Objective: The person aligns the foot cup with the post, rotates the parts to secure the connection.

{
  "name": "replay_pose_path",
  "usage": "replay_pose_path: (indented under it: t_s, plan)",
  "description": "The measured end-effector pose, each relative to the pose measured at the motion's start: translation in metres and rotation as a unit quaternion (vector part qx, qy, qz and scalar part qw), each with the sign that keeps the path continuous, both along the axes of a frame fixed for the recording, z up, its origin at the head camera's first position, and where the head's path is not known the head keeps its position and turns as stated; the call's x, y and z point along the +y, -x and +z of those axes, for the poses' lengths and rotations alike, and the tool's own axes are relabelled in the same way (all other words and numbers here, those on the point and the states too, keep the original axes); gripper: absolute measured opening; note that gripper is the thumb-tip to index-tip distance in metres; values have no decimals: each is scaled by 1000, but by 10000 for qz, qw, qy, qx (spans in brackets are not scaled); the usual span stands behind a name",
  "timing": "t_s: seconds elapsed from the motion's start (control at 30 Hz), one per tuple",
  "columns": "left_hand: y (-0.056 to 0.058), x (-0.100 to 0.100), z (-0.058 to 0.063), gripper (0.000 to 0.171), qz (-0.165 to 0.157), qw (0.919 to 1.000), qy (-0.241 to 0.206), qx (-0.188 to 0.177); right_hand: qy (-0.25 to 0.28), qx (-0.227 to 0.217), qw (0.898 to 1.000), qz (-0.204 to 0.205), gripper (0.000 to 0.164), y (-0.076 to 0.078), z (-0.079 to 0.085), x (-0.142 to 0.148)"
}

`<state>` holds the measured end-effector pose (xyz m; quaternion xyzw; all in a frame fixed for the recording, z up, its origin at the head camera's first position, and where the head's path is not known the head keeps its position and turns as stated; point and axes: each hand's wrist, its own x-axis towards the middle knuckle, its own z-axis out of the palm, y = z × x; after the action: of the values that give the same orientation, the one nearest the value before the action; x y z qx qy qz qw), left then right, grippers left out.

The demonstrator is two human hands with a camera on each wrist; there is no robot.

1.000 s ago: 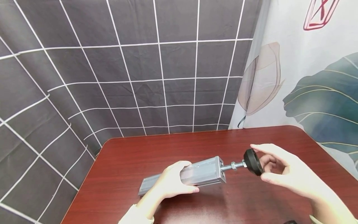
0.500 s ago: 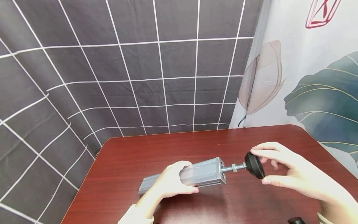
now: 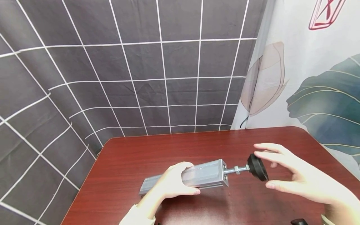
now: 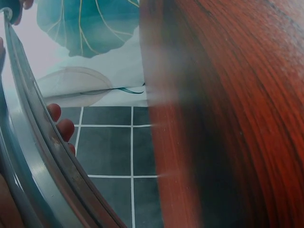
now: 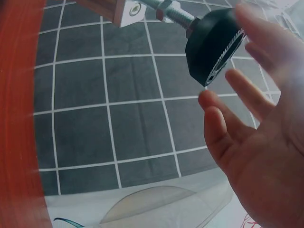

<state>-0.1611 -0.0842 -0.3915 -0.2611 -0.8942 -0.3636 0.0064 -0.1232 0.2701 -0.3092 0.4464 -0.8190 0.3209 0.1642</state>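
Observation:
My left hand point(image 3: 175, 182) grips a long silver pneumatic cylinder point(image 3: 206, 173) around its middle, thumb along the near side. The cylinder is tilted, its right end raised over the table. In the left wrist view, fingertips point(image 4: 64, 127) curl past the edge of the metal body point(image 4: 35, 137). From the right end projects a threaded rod point(image 3: 230, 171) with a nut, tipped by a black round foot point(image 3: 257, 167). My right hand point(image 3: 299, 176) is spread around the foot, fingers and thumb parted at its rim. The right wrist view shows the foot's ribbed face point(image 5: 225, 59) toward the palm.
The red-brown wooden table point(image 3: 140, 150) runs back to a grey gridded curtain point(image 3: 180, 90). A white leaf-patterned curtain point(image 3: 309, 103) hangs on the right. Part of a small black object point(image 3: 299, 221) shows at the bottom edge, close to the right wrist.
My right fingers and thumb have come off the black foot and spread apart. The foot has dipped slightly and moved right. My left hand keeps its grip on the cylinder.

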Motion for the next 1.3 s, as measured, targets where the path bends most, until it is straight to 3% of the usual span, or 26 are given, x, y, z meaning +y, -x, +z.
replay_pose_path:
  t_s: [0.1,0.37,0.57,0.73,1.03,1.13,1.23,1.3]
  plan:
    - [0,0,0,66,-36,10000,71,3,160,-29,9996,215,78,2,-4,0]
    - [-2,0,0,66,-31,10000,85,41,180,-586,9972,-419,79,0,-1,-3]
    - [-1,0,1,65,-42,10000,16,60,-93,-274,9989,-372,90,-5,2,4]
    - [0,0,2,64,-18,10000,-49,44,-48,-2,10000,-78,78,-3,0,2]
    - [-2,1,1,63,-33,10000,-53,-1,375,-741,9949,-580,75,-2,-1,-6]
    - [-2,1,1,63,-38,10000,-44,17,130,-559,9965,-606,84,-4,0,-2]
    - [-1,1,1,64,-52,10000,-43,30,-38,-202,9990,-401,91,-6,1,3]
    - [-1,2,1,64,-55,10000,-63,26,-93,6,9998,-195,87,-5,0,5]
